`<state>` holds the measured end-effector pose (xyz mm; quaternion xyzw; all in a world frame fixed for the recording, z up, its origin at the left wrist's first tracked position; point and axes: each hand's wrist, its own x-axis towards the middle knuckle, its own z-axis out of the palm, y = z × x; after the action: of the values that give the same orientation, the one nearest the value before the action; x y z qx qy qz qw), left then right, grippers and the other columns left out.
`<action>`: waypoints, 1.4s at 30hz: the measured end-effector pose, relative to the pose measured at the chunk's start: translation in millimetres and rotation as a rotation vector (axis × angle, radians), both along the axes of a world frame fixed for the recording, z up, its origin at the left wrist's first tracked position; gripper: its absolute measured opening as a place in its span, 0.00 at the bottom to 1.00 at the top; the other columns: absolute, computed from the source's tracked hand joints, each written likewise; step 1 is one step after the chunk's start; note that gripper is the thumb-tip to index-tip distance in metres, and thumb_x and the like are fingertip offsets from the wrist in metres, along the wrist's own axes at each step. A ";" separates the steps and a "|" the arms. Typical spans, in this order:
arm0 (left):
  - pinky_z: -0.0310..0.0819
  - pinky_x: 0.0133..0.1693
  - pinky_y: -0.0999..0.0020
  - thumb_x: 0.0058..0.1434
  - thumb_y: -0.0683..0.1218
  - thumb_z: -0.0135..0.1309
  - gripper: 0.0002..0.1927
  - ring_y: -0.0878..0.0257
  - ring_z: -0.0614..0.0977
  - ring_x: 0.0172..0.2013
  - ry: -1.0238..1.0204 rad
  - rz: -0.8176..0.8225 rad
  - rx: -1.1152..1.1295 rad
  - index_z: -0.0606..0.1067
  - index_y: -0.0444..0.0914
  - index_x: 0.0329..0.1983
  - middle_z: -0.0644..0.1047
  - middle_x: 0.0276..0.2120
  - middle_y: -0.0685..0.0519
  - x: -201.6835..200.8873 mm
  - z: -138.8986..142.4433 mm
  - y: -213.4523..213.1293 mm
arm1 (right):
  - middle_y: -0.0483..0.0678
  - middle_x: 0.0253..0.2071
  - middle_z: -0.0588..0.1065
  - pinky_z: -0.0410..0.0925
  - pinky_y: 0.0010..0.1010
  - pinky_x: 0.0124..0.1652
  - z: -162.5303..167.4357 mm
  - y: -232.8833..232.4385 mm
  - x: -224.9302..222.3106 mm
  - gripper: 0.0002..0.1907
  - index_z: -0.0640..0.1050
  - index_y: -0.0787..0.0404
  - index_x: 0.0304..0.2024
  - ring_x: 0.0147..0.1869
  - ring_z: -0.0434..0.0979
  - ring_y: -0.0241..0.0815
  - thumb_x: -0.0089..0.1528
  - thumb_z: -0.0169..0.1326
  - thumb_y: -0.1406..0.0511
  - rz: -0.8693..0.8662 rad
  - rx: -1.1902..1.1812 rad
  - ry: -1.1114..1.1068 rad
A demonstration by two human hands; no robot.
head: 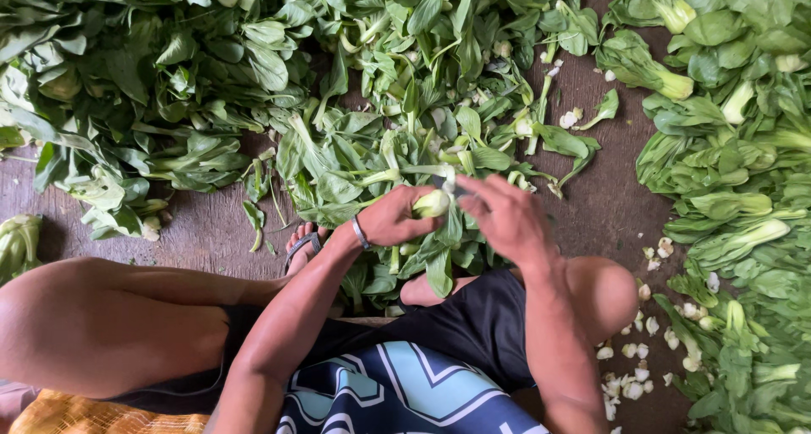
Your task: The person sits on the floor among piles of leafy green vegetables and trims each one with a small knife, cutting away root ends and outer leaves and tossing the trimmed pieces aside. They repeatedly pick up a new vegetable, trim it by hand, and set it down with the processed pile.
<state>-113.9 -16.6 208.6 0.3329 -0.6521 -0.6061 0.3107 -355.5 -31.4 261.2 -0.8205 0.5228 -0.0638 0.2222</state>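
Both hands [456,218] grip 1 bok choy [432,204] — leaves dangling.

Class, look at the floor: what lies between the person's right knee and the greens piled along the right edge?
Head view: small pale cut stem ends scattered on bare brown floor, between right knee and greens.

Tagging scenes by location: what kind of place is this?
Probably a produce-trimming spot at a farm or market, on the ground. Heaps of leafy green bok choy cover the worn brown floor, pale cut stem ends lie scattered, and the left hand holds one plant.
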 end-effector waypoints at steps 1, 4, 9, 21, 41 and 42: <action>0.75 0.34 0.67 0.63 0.47 0.58 0.11 0.65 0.79 0.27 0.017 -0.024 -0.010 0.75 0.35 0.42 0.79 0.27 0.51 0.8 1.0 0.5 | 0.46 0.33 0.76 0.69 0.39 0.25 -1.3 -5.0 -6.1 0.30 0.80 0.54 0.58 0.27 0.76 0.46 0.67 0.43 0.44 -0.011 -0.029 -0.057; 0.74 0.32 0.63 0.63 0.47 0.58 0.11 0.59 0.77 0.26 -0.030 -0.007 -0.035 0.74 0.35 0.42 0.77 0.25 0.49 0.3 -0.3 1.2 | 0.49 0.40 0.79 0.72 0.36 0.37 -6.6 -14.0 -26.5 0.29 0.80 0.59 0.56 0.40 0.82 0.45 0.73 0.44 0.44 -0.029 -0.051 -0.245; 0.78 0.36 0.60 0.60 0.51 0.59 0.17 0.52 0.84 0.30 -0.140 -0.033 -0.108 0.75 0.36 0.47 0.82 0.30 0.45 -13.7 -25.1 1.6 | 0.56 0.37 0.80 0.75 0.38 0.42 -37.7 6.3 -15.4 0.32 0.80 0.50 0.68 0.41 0.86 0.52 0.64 0.56 0.47 -0.138 0.374 0.004; 0.78 0.34 0.62 0.60 0.60 0.63 0.28 0.58 0.83 0.31 -0.307 0.299 0.215 0.78 0.35 0.54 0.84 0.32 0.47 71.1 -200.1 -30.8 | 0.49 0.38 0.75 0.63 0.31 0.34 -51.0 -9.8 -190.0 0.20 0.75 0.64 0.54 0.35 0.70 0.39 0.67 0.59 0.57 -0.923 -0.315 -1.824; 0.78 0.42 0.57 0.53 0.49 0.65 0.32 0.52 0.82 0.39 0.522 2.130 0.783 0.69 0.27 0.56 0.78 0.47 0.40 351.5 -254.4 -28.0 | 0.51 0.45 0.74 0.55 0.22 0.25 -121.1 -65.2 -51.2 0.21 0.64 0.59 0.74 0.25 0.58 0.28 0.79 0.45 0.63 -0.838 0.425 -1.027; 0.80 0.40 0.58 0.54 0.47 0.64 0.30 0.54 0.83 0.37 0.580 2.109 0.715 0.69 0.26 0.56 0.79 0.46 0.41 350.6 -258.4 -33.0 | 0.51 0.45 0.74 0.56 0.22 0.25 -120.4 -67.0 -47.9 0.21 0.64 0.59 0.74 0.25 0.58 0.28 0.79 0.46 0.64 -0.841 0.422 -1.021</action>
<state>236.7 -49.6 -49.7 0.6301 0.2557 -0.2490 0.6896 -403.4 -98.4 140.8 -0.3548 0.6278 -0.4192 0.5516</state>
